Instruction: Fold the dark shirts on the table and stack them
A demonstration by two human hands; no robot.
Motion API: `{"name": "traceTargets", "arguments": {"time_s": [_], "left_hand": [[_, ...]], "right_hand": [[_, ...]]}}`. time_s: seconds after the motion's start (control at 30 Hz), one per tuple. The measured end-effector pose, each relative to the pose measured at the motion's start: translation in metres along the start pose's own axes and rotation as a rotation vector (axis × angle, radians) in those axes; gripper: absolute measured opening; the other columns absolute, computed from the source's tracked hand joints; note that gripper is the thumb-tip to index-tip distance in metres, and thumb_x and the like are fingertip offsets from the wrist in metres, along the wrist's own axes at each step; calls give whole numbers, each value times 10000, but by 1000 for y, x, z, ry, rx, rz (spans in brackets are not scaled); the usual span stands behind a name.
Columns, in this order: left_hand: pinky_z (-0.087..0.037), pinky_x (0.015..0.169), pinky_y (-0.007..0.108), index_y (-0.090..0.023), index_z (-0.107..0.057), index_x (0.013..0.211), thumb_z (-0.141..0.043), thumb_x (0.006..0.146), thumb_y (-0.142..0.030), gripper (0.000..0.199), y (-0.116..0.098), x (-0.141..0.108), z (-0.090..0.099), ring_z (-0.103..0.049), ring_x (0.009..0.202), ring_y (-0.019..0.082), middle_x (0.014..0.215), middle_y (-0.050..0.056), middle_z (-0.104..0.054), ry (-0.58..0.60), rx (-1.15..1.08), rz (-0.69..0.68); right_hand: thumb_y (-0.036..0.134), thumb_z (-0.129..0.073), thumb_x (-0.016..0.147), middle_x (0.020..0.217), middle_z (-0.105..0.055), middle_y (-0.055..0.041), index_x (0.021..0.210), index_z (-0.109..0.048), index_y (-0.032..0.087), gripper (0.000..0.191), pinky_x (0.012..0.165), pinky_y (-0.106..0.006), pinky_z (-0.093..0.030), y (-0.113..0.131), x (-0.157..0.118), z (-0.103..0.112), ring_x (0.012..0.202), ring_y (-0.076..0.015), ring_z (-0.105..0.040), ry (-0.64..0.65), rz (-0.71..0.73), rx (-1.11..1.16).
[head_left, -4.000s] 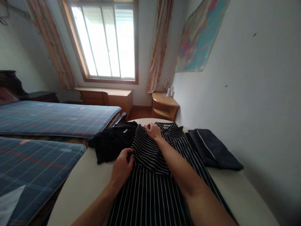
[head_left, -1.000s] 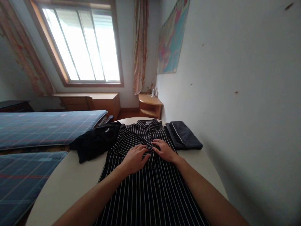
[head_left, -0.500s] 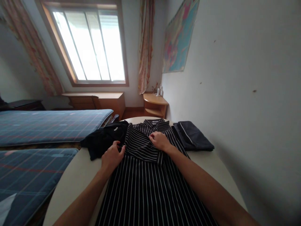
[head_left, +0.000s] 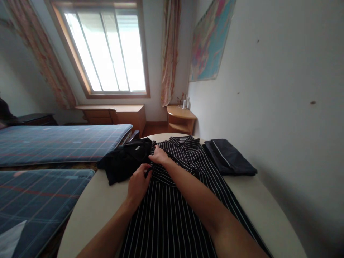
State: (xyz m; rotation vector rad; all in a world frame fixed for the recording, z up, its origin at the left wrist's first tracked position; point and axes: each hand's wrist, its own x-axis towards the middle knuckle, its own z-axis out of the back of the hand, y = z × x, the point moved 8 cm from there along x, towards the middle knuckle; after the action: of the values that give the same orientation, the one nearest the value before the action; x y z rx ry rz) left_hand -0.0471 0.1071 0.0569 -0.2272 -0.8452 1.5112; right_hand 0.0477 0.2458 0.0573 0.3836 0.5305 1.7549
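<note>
A long black shirt with white stripes [head_left: 172,211] lies spread on a round white table [head_left: 102,204], its collar at the far end. One sleeve is folded across its upper part. My right hand [head_left: 159,156] reaches over to the shirt's left edge near the shoulder, fingers closed on the cloth. Just nearer to me, my left hand [head_left: 139,181] pinches the same edge between thumb and fingers. To the left of both hands lies a crumpled black garment [head_left: 123,159] with a small white tag.
Folded dark trousers or similar cloth [head_left: 228,157] lie at the table's right, near the white wall [head_left: 290,143]. Blue plaid mattresses [head_left: 64,143] stand on the left. Beyond the table are a wooden desk [head_left: 129,114] and a corner shelf [head_left: 182,113].
My right hand has moved left from the middle of the shirt to its left edge. My left hand has closed on that edge. The view has shifted slightly.
</note>
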Motion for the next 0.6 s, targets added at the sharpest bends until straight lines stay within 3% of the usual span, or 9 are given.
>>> {"name": "traceTargets", "arguments": {"time_s": [0.13,0.3,0.43,0.6], "left_hand": [[-484,751,294,-232,-589,1014,-564,904,-238,113,0,-2,-4,-707,874,216,967,33,-735,17,-71,21],[-484,741,299,-231,-612,899,-537,870,-264,87,-11,-3,-8,-705,821,214,937,24,-745,40,-198,-11],[-500,765,311,-219,-621,807,-535,834,-305,125,-28,-1,-12,-696,820,210,976,35,-752,53,-357,-18],[-502,809,325,-206,-627,763,-570,798,-291,108,-57,5,-25,-691,866,211,1017,54,-752,86,-504,-37]], "right_hand": [[337,-743,712,1405,-544,-212,1521,-286,137,950,1011,-377,-458,-1,7,-3,1263,-328,-562,18,-9,-17],[137,-683,727,1406,-562,-145,1554,-290,245,921,1022,-365,-454,3,8,0,1254,-302,-575,23,69,-34],[74,-602,755,1423,-566,-100,1475,-465,218,747,1069,-304,-420,1,10,11,1301,-256,-539,0,186,37],[93,-572,771,1379,-615,-71,1376,-584,189,613,1089,-274,-403,-28,15,41,1305,-236,-536,-33,205,72]]}}
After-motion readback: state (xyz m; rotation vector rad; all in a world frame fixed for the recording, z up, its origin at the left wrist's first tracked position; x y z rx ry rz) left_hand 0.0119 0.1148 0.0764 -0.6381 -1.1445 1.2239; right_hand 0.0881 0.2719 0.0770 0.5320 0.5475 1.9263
